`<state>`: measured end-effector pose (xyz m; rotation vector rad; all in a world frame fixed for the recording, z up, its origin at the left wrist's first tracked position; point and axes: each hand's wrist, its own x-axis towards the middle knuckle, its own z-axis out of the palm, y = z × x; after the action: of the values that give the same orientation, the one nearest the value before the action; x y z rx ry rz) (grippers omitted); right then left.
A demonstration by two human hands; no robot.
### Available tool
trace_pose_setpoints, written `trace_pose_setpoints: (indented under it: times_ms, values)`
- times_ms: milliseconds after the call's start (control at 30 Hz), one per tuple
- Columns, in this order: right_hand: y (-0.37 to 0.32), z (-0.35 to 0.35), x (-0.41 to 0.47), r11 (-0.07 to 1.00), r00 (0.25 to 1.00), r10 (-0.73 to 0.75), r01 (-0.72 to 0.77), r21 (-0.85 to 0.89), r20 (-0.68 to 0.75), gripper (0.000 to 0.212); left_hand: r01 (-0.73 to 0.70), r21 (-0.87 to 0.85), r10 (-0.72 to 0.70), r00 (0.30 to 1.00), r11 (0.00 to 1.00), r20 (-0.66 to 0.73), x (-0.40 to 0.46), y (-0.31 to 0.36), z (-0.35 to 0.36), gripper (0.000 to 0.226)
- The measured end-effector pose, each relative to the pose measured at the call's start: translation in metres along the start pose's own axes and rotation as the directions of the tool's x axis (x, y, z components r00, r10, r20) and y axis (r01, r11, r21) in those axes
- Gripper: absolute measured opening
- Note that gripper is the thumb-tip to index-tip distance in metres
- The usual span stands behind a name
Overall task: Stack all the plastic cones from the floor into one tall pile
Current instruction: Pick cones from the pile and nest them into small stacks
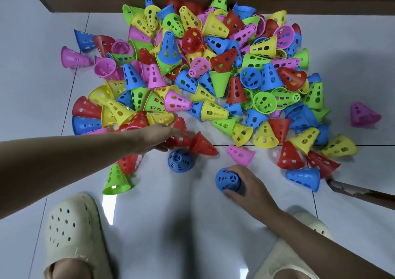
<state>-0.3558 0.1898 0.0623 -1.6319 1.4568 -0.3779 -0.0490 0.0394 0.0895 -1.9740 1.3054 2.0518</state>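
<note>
view from above, looking down at a pale tiled floor [192,225]. a big loose heap of plastic cones [213,69] in red, blue, green, yellow and pink, each with holes in its sides, covers the floor ahead. most lie tipped over and none are stacked into a pile. nearest the person, just below the heap, the right hand [248,184] curls its fingers around a blue cone [227,180] standing upright on the floor. to the left of that cone, the left hand [158,137] reaches into the heap's lower edge, fingers stretched flat and holding nothing, touching a red cone [180,132]. between the two hands stands a second blue cone [180,161], upright and apart from both. below the held cone, at either side, are two cream clogs [72,231] on the person's feet.
</note>
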Motion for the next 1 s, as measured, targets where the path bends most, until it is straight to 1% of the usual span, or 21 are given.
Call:
trace_pose_setpoints:
  times_ms: [67, 100, 233, 300, 400, 433, 467, 500, 567, 633, 667, 700, 767, 833, 900, 933, 1000]
  values:
    - [0.002, 0.004, 0.003, 0.999, 1.0, -0.018, 0.018, -0.035, 0.022, 0.044, -0.023, -0.044, 0.024, 0.999, 0.999, 0.022, -0.015, -0.005, -0.003, 0.031]
    - [0.001, 0.005, 0.005, 0.998, 0.999, -0.028, 0.03, -0.056, 0.03, 0.044, -0.037, -0.068, 0.038, 0.999, 0.997, 0.013, -0.023, -0.007, -0.004, 0.031]
    - [-0.001, 0.004, 0.015, 0.992, 0.998, -0.052, 0.056, -0.114, 0.044, 0.043, -0.128, -0.156, 0.126, 0.992, 0.979, -0.025, -0.051, -0.016, 0.005, 0.049]
    - [-0.003, 0.003, 0.018, 0.988, 0.997, -0.055, 0.063, -0.142, 0.061, 0.042, -0.209, -0.103, 0.203, 0.977, 0.973, -0.062, -0.058, -0.024, 0.01, 0.055]
    - [-0.004, 0.004, 0.021, 0.986, 0.996, -0.057, 0.067, -0.154, 0.068, 0.041, -0.337, 0.026, 0.338, 0.937, 0.941, -0.085, -0.059, -0.039, 0.016, 0.061]
    - [-0.004, 0.004, 0.021, 0.985, 0.996, -0.056, 0.066, -0.159, 0.066, 0.041, -0.387, 0.095, 0.395, 0.915, 0.917, -0.079, -0.058, -0.045, 0.017, 0.062]
    - [-0.004, 0.004, 0.022, 0.984, 0.996, -0.051, 0.062, -0.167, 0.068, 0.042, -0.434, 0.204, 0.457, 0.886, 0.877, -0.076, -0.055, -0.05, 0.019, 0.063]
    - [-0.004, 0.005, 0.022, 0.983, 0.997, -0.042, 0.054, -0.177, 0.072, 0.043, -0.471, 0.344, 0.52, 0.852, 0.813, -0.064, -0.054, -0.055, 0.021, 0.063]
    - [-0.005, 0.007, 0.022, 0.981, 0.997, -0.009, 0.023, -0.194, 0.074, 0.047, -0.476, 0.612, 0.603, 0.798, 0.631, -0.001, -0.054, -0.055, 0.025, 0.06]
    - [-0.005, 0.008, 0.023, 0.98, 0.997, 0.02, -0.005, -0.2, 0.07, 0.051, -0.447, 0.77, 0.624, 0.777, 0.455, 0.083, -0.051, -0.051, 0.027, 0.056]
    - [-0.005, 0.008, 0.023, 0.979, 0.998, 0.024, -0.01, -0.205, 0.066, 0.052, -0.432, 0.809, 0.618, 0.778, 0.398, 0.111, -0.048, -0.05, 0.027, 0.056]
    - [-0.005, 0.008, 0.022, 0.976, 0.998, 0.02, -0.006, -0.217, 0.062, 0.054, -0.416, 0.833, 0.611, 0.782, 0.365, 0.123, -0.043, -0.049, 0.026, 0.057]
    - [-0.005, 0.005, 0.021, 0.97, 0.998, 0.004, 0.012, -0.244, 0.066, 0.058, -0.37, 0.859, 0.579, 0.808, 0.353, 0.11, -0.033, -0.047, 0.022, 0.059]
    - [-0.006, 0.001, 0.018, 0.966, 0.996, -0.019, 0.04, -0.256, 0.083, 0.062, -0.329, 0.875, 0.54, 0.836, 0.356, 0.095, -0.023, -0.047, 0.019, 0.056]
    - [-0.008, -0.003, 0.016, 0.958, 0.994, -0.086, 0.099, -0.268, 0.061, 0.054, -0.313, 0.876, 0.506, 0.858, 0.368, 0.094, -0.016, -0.047, 0.017, 0.052]
    - [-0.01, -0.006, 0.017, 0.949, 0.99, -0.137, 0.136, -0.285, 0.016, 0.046, -0.315, 0.872, 0.497, 0.862, 0.375, 0.098, -0.015, -0.047, 0.017, 0.052]
    - [-0.011, -0.012, 0.024, 0.932, 0.969, -0.215, 0.166, -0.321, -0.124, 0.035, -0.327, 0.86, 0.492, 0.864, 0.392, 0.104, -0.012, -0.047, 0.019, 0.052]
